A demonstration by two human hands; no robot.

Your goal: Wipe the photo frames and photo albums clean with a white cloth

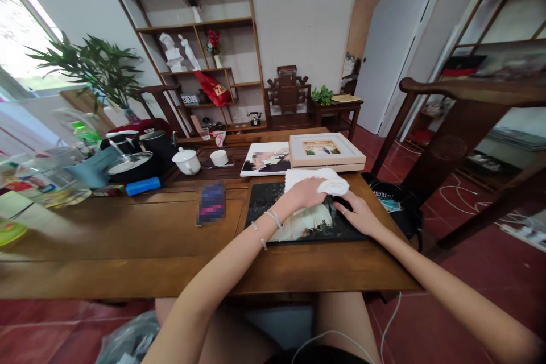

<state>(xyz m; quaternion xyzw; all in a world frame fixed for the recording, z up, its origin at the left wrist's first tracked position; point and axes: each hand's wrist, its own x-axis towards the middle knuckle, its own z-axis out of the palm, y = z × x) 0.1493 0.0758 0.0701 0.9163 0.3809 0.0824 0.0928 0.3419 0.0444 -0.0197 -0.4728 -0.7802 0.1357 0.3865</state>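
Observation:
A large dark photo print [264,207] showing a pale wedding dress lies flat on the wooden table in front of me. My left hand [306,194], with bracelets at the wrist, presses down on a folded white cloth [335,183] over the upper part of the print. Resting on the print's right side, my right hand [357,215] has its fingers apart, and the fingertips reach the cloth's lower right edge. It wears a ring. Part of the print is hidden under the cloth and my left arm.
Behind the print are a light-framed photo [358,159] and a white-edged photo panel [267,168]. Left of it lies a blurred dark blue packet [211,203]. A white lidded cup [186,161], black kettle [156,151] and blue box [143,186] stand farther left. A wooden chair [452,131] is at right.

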